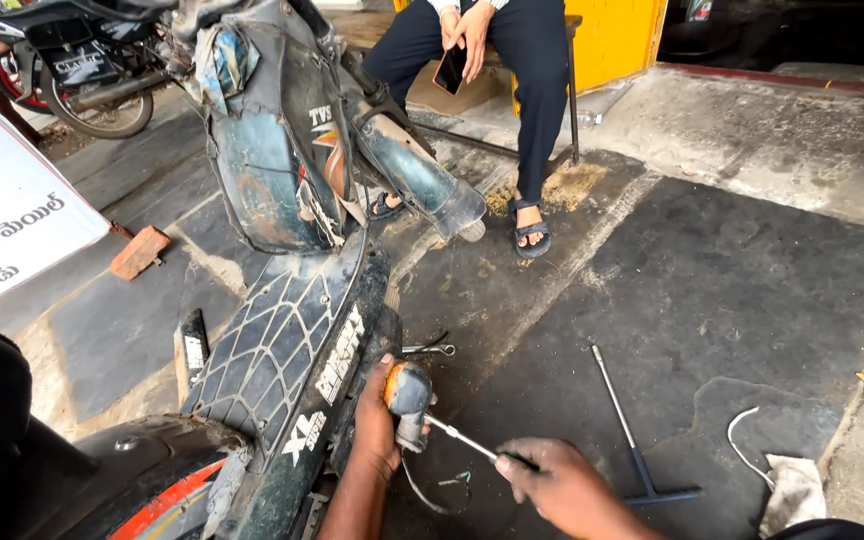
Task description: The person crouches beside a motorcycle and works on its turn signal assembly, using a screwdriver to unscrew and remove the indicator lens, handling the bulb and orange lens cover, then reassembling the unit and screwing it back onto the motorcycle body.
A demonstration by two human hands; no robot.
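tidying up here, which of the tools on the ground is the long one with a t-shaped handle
The T-handle wrench, lying on the dark floor to the right of the right hand. The small pliers lie near the moped and are much shorter, without a crossbar.

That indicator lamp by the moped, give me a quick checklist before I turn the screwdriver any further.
1. Left hand steadies the indicator lamp: ok.
2. Right hand holds the screwdriver by its handle: ok.
3. Tip seated in the lamp's screw: cannot tell, hidden.
4. Lamp wire hangs loose below, clear of the shaft: ok.
5. T-handle wrench on the floor, clear of both hands: ok.
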